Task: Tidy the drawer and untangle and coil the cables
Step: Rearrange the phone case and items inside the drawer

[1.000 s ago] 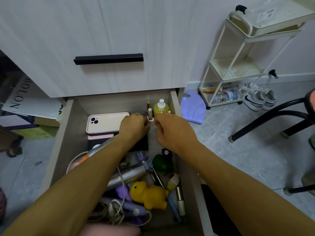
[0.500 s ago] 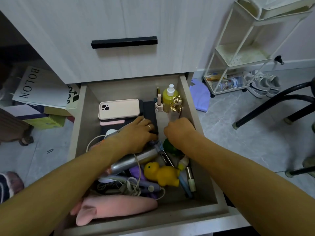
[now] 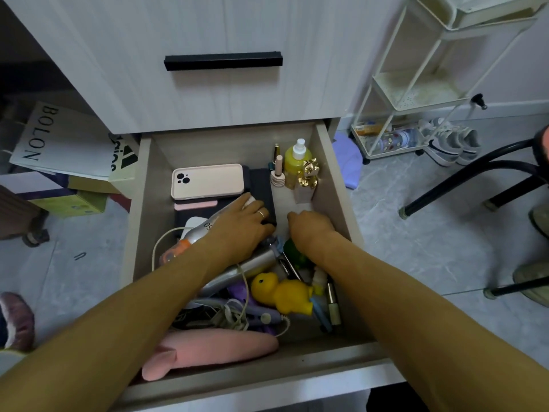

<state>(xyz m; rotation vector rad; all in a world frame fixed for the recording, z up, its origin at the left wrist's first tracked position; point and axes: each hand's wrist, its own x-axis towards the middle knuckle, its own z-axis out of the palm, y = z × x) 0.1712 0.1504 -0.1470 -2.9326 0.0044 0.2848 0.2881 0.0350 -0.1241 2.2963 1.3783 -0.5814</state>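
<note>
The open wooden drawer [image 3: 137,233] is full of clutter. A tangle of white cable [image 3: 234,316] lies near the front, and one loop of it [image 3: 154,248] curves up along the left side. My left hand [image 3: 243,224] rests palm down on a black case [image 3: 264,185], fingers spread, a ring on one finger. My right hand [image 3: 309,230] reaches down beside it, just above a green object [image 3: 294,254]. Its fingers curl out of sight. At the back right stand a yellow bottle [image 3: 294,165] and a gold-capped bottle [image 3: 307,179].
Inside the drawer are a phone in a pale pink case [image 3: 208,181], a silver flask [image 3: 237,272], a yellow rubber duck [image 3: 279,292] and a pink plush [image 3: 214,346]. A white wire trolley [image 3: 416,99] and black chair legs [image 3: 463,179] stand to the right. Bags and boxes [image 3: 59,138] sit to the left.
Both hands have drawn back from the bottles at the rear to the middle of the drawer. The gold-capped bottle now stands free beside the yellow one.
</note>
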